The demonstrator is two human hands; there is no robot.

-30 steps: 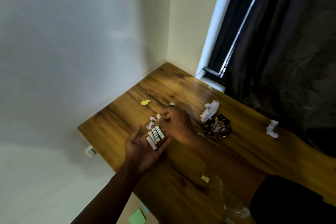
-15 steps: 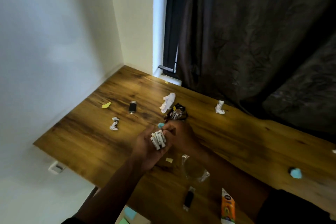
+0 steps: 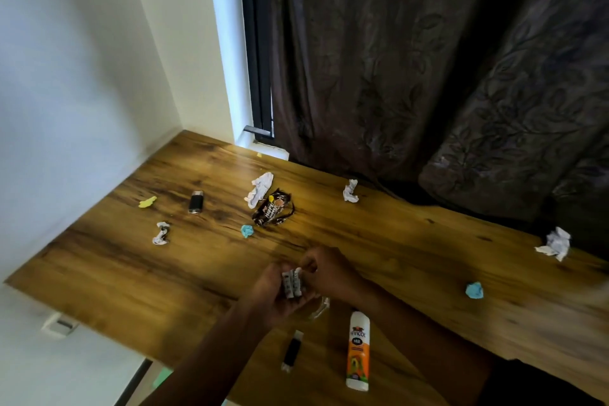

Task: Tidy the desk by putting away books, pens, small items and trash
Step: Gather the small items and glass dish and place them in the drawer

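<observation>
On the wooden surface point(image 3: 412, 250), places are given here from the brown crumpled snack wrapper point(image 3: 273, 212) near the middle. Furthest to its left a small yellow paper scrap point(image 3: 147, 202) is seen, then a twisted white-and-black wrapper point(image 3: 161, 233) nearer the front edge, then a short black cylinder with a silver end point(image 3: 195, 202), lying flat. A crumpled white tissue point(image 3: 259, 189) is touching the wrapper's far side, and a small blue paper ball point(image 3: 246, 231) lies just beside its near side.

In front of the wrapper, above the surface, a bundle of small white cylindrical items with dark markings point(image 3: 292, 283) is cupped in the left hand point(image 3: 280, 297), whose fingers are curled around the lower ends. The palm is probably used as a collecting tray so that several pieces can be carried off together. The right hand point(image 3: 329, 273) is pressed against the bundle, its fingers pinched at the top of it, likely adding or straightening a piece. Whether these are batteries or chalks cannot be told.

Below the hands a black marker-like stick point(image 3: 292, 351) and a white-and-orange glue bottle point(image 3: 358, 351) lie flat. Right of the wrapper, another white tissue wad point(image 3: 350, 190), a second blue ball point(image 3: 474, 290) and a larger crumpled white paper point(image 3: 555, 243) are scattered, so much trash is judged still uncollected.
</observation>
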